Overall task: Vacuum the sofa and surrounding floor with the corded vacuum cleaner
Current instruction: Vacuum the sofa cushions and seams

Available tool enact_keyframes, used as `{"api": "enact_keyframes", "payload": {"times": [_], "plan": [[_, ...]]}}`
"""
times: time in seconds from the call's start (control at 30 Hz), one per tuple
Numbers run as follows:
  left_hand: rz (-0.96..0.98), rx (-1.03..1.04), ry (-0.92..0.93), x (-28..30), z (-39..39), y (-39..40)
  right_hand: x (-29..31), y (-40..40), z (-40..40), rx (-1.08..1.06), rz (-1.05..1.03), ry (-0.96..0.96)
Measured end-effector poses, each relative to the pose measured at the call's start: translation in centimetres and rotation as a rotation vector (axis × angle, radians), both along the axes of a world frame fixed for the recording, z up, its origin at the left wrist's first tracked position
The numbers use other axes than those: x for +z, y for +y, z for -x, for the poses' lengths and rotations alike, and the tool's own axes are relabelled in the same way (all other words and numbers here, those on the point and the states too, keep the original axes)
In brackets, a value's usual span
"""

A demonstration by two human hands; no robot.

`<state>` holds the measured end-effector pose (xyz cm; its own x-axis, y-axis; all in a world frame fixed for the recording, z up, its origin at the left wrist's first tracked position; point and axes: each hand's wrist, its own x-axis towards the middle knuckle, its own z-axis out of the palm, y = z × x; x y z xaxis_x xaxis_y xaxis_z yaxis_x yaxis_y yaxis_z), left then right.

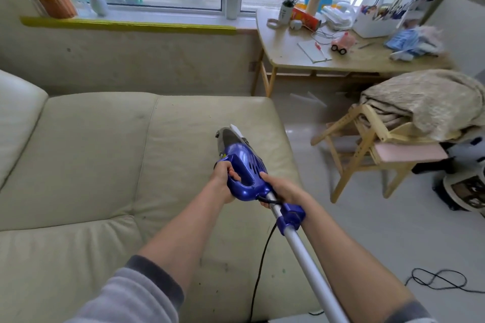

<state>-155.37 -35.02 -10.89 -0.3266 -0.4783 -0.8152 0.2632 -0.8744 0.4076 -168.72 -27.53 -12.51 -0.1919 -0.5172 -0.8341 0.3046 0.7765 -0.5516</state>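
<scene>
A blue corded vacuum cleaner lies nose-down on the right seat cushion of a cream leather sofa. My left hand grips the loop handle of the blue body. My right hand holds the rear of the body where the silver tube joins it. The tube runs back towards me, lower right. The black cord hangs from the body over the sofa's front. The nozzle's white tip touches the cushion.
A wooden chair piled with a beige blanket stands right of the sofa. Behind it a cluttered wooden table sits under the window. Loose black cord coils on the pale floor at lower right.
</scene>
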Motion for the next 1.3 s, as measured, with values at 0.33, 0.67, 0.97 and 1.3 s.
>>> {"api": "enact_keyframes", "payload": {"times": [0.33, 0.67, 0.97, 1.3], "plan": [[0.008, 0.130, -0.006, -0.1, -5.0, -2.0, 0.8, -3.5, -4.1, 0.113, 0.010, -0.007], [0.004, 0.306, -0.011, -0.7, -13.1, -4.1, 0.8, -8.2, -11.6, 0.300, 0.012, -0.015], [-0.016, 0.352, -0.053, -0.7, -17.3, -5.3, 0.9, -10.3, -15.6, 0.386, 0.005, -0.050], [0.068, 0.303, -0.090, 1.1, -15.5, -4.7, 0.9, -9.1, -14.5, 0.325, 0.029, -0.056]]}}
